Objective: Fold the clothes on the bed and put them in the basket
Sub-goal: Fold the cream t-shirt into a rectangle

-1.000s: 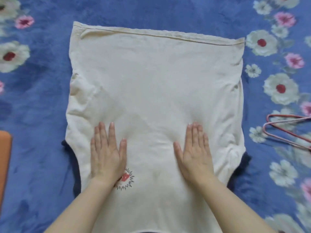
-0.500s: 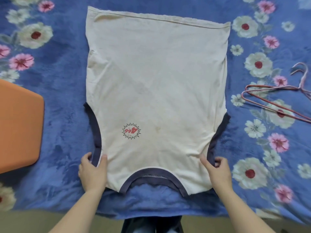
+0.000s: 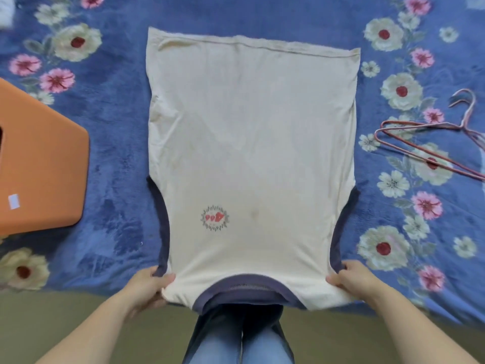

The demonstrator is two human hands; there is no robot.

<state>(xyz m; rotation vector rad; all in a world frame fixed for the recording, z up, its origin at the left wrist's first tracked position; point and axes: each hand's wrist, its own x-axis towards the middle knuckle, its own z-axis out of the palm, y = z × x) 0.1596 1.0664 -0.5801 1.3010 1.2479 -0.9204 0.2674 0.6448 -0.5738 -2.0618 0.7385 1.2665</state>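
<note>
A cream sleeveless shirt (image 3: pixel 252 153) with navy trim and a small red logo lies flat on the bed, its neckline toward me and hanging past the bed's edge. My left hand (image 3: pixel 149 287) pinches the shirt's near left shoulder corner. My right hand (image 3: pixel 351 278) pinches the near right shoulder corner. Both corners are lifted slightly off the blanket. An orange basket (image 3: pixel 44 169) stands on the bed to the left of the shirt, only partly in view.
The bed is covered by a blue floral blanket (image 3: pixel 118 179). Pink wire hangers (image 3: pixel 430 145) lie on the blanket to the right of the shirt. My legs in blue jeans (image 3: pixel 241 337) stand against the bed's near edge.
My hands left the middle of the shirt, where they pressed flat, and came back to grip its near shoulder corners. The shirt has been drawn toward me, so its neckline now overhangs the bed's edge.
</note>
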